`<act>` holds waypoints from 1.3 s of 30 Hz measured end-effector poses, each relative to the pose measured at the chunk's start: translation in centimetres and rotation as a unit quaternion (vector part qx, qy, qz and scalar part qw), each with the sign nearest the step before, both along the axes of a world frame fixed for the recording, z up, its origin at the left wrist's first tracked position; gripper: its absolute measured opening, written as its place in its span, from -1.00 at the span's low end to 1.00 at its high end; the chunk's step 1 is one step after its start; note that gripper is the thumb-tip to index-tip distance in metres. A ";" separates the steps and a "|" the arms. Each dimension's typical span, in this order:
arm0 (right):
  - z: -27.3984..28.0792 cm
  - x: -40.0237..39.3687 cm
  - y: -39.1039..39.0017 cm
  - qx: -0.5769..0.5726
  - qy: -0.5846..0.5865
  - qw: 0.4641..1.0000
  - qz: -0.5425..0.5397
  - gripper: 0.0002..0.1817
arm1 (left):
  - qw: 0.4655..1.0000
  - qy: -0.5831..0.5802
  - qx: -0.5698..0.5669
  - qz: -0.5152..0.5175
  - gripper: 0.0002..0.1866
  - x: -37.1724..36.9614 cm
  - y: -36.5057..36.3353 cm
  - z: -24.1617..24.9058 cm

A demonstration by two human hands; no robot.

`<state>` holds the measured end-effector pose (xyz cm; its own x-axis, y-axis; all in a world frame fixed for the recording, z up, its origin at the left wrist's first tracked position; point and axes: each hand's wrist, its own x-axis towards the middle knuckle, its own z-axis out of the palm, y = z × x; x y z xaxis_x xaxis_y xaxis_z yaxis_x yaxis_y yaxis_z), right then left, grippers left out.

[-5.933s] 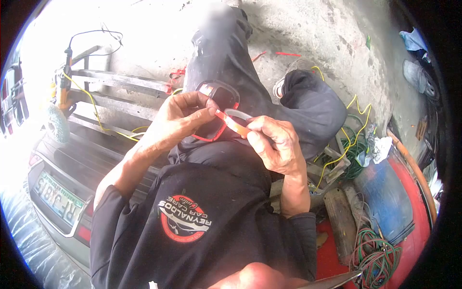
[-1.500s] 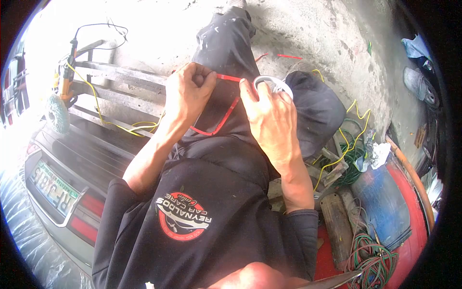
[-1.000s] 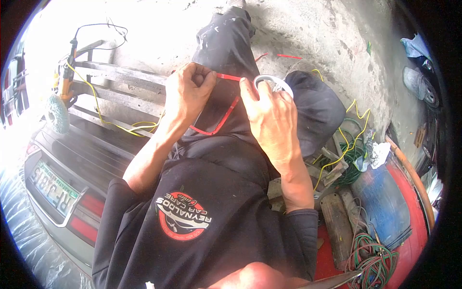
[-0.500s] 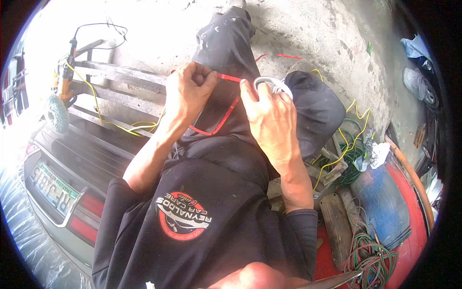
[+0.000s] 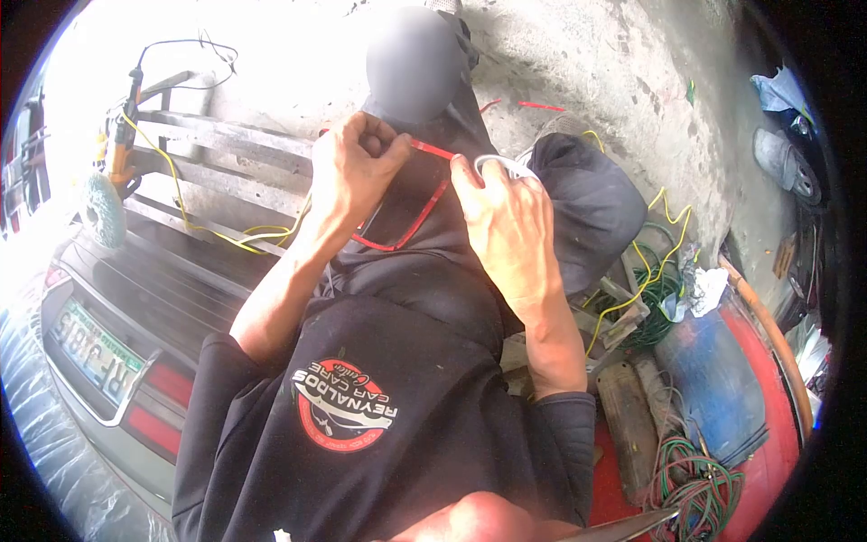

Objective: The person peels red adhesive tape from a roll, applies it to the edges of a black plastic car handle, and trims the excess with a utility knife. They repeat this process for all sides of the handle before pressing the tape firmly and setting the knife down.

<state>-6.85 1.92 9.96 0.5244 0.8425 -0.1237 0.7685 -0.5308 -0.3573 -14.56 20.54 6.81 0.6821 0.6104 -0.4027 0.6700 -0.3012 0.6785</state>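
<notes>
- Since the frame just before, only small changes: the right hand [image 5: 506, 217] has gone slightly lower at its fingertips, so the red strip [image 5: 432, 149] slopes down a little more toward it. Also the white ring [image 5: 511, 166] beside it is seen more from its edge.
- For the strip, this means its line is a bit different, but it seems to remain pulled nearly straight between the two hands, above the lap.
- Left hand [image 5: 357, 167]: almost closed, with thumb and finger pinching one end of the strip. Some fingers are curled, and I cannot tell if they hide something more.
- Right hand: fingertips are close together on the other end of the strip. The ring is at its fingers and appears to be held; how firmly, I cannot tell.
- Just below the strip, on the lap, lies a dark piece with red edging [image 5: 390, 247]; the left hand and forearm cover part of it.
- Farther out, more red pieces [image 5: 542, 107] lie on the floor [image 5: 623, 81], near the feet.
- On the left side stands a slatted bench [image 5: 230, 135], with a power tool [image 5: 120, 161] at its end and a yellow cord [image 5: 181, 200] running along it.
</notes>
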 end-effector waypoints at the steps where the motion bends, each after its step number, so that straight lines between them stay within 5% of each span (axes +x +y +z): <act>1: -0.1 0.0 0.0 0.003 -0.003 1.000 0.000 -0.66 | 1.000 -0.004 -0.003 0.004 -0.72 0.0 0.0 0.0; 16: 1.1 -0.1 0.0 0.059 0.020 0.998 -0.022 -0.62 | 0.956 -0.107 0.091 -0.257 -0.88 -0.3 1.9 0.7; 26: 2.2 -1.3 -0.9 0.058 0.026 0.998 -0.003 -0.55 | 0.962 0.015 -0.089 -0.257 -0.79 0.0 3.5 3.7; 39: 0.7 -2.7 -0.4 -0.004 -0.007 1.000 0.020 -0.58 | 0.947 0.049 -0.128 -0.292 -0.79 -0.5 4.7 2.9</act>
<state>-9.55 1.49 10.67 0.4924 0.8615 -0.1236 0.7937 -0.5028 -0.3424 -15.03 25.26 9.75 0.8251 0.0156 -0.5648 0.5035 -0.4741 0.7224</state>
